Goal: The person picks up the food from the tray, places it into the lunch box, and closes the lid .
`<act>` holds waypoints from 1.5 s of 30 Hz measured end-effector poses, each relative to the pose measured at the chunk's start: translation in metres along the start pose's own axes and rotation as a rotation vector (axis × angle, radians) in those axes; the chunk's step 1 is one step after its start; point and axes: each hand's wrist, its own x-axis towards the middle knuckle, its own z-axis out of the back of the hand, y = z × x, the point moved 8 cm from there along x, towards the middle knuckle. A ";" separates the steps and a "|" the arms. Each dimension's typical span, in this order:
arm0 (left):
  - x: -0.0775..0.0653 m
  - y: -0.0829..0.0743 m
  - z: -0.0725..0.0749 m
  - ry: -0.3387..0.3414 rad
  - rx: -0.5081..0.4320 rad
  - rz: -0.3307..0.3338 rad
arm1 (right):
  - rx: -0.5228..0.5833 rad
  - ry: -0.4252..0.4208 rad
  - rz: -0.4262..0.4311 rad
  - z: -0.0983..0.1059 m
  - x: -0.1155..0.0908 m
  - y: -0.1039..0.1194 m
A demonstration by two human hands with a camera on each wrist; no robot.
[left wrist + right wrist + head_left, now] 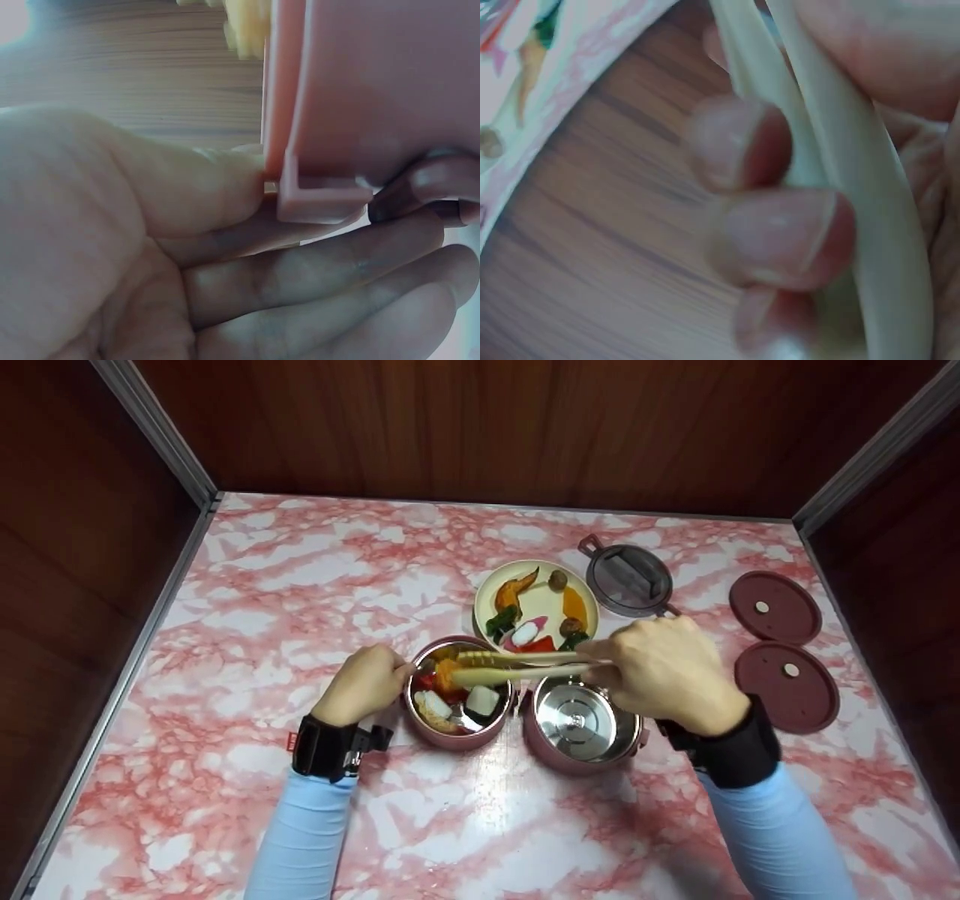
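My left hand (364, 682) pinches the side tab of a pink pot (457, 741) with a steel inside; in the left wrist view the thumb (202, 187) lies at the rim and the fingers run below the tab. Inside are an orange piece (448, 682), a white block (482, 701) with a dark underside, and other food pieces. My right hand (667, 667) grips a pair of cream tongs (495, 676), its fingers curled round both arms in the right wrist view. The tong tips reach over the left pot by the orange piece. Below the right hand stands a second pink pot (574, 765), its steel bottom showing.
Behind the pots is a cream plate (540, 601) with several vegetable pieces. A dark grey dish (628, 577) with two handles stands beside it. Two round maroon lids (776, 611) lie at the right. Wooden walls (480, 435) border the marbled table (315, 562).
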 end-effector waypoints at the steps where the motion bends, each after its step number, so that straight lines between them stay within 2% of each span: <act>1: 0.000 0.000 0.000 0.001 0.001 0.002 | -0.019 -0.033 0.005 -0.003 0.001 0.001; 3: 0.001 0.000 -0.001 0.004 0.001 0.004 | -0.052 -0.088 0.026 -0.010 0.002 0.004; 5: 0.001 -0.001 -0.001 0.002 0.001 0.000 | -0.069 -0.108 0.049 -0.015 0.000 0.007; 11: 0.001 -0.003 0.000 -0.006 0.014 -0.025 | -0.038 -0.044 0.057 -0.015 -0.006 0.007; 15: 0.000 -0.002 0.000 -0.001 0.005 -0.011 | -0.023 -0.019 0.043 -0.015 -0.006 0.001; 20: 0.000 0.001 0.000 0.002 -0.002 -0.003 | -0.039 -0.046 0.024 -0.019 -0.002 0.002; 25: -0.001 0.002 -0.001 0.007 -0.011 0.003 | -0.055 -0.073 0.056 -0.023 0.001 0.010; 30: 0.001 0.003 -0.002 0.006 -0.008 0.004 | -0.024 -0.094 0.080 -0.015 -0.004 0.009; 36: 0.002 0.003 -0.001 0.003 0.000 0.005 | 0.034 -0.052 0.073 -0.008 -0.009 0.002; 39: 0.002 0.002 -0.001 -0.001 0.008 -0.008 | 0.036 -0.079 0.056 -0.008 -0.008 -0.001; 41: 0.001 0.000 0.000 -0.003 0.013 -0.012 | 0.031 -0.100 0.047 -0.010 -0.006 -0.001; 45: 0.001 0.000 0.000 0.003 0.011 -0.003 | 0.017 -0.081 0.034 -0.024 -0.001 0.004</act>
